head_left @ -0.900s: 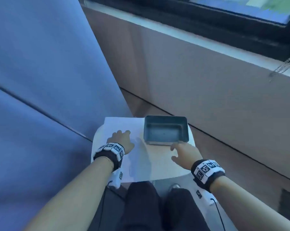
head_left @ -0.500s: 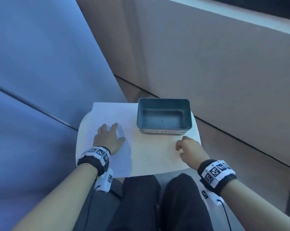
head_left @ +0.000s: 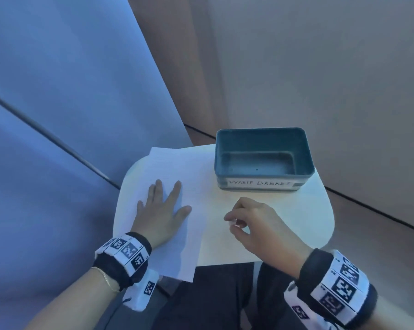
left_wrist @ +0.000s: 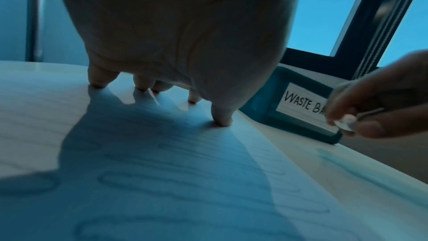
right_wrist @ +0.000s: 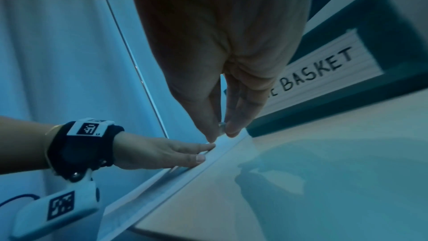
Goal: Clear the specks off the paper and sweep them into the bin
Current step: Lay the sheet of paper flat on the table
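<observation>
1. Paper (head_left: 177, 177) is lying on the left half of the small pale table (head_left: 296, 217), its near corner hanging over the table's near edge.
2. The left hand (head_left: 161, 210) is lying flat on the sheet with fingers spread and straight, grasping nothing, pressing down to pin it.
3. The right hand (head_left: 256, 222) is hovering just right of the paper's right edge, thumb and forefinger pinching something small and pale (left_wrist: 345, 125); from where I am standing it could be an eraser or a bit of debris, and I cannot tell which.
4. The bin (head_left: 260, 139), a teal tub labelled "WASTE BASKET", is sitting at the far right of the table, its near left corner just beside the sheet.
5. Specks are too small for me to make out on the sheet; one dark dot is showing on the bin's floor.
6. The sheet looks thin, light and limp, and likely to slide on the smooth tabletop, so the flat palm seems the right hold; gripping an edge would probably crumple it.
7. The specks should be nearly weightless and apt to scatter, so a gentle brush toward the far right, over the bin's rim, looks safer than a flick.
</observation>
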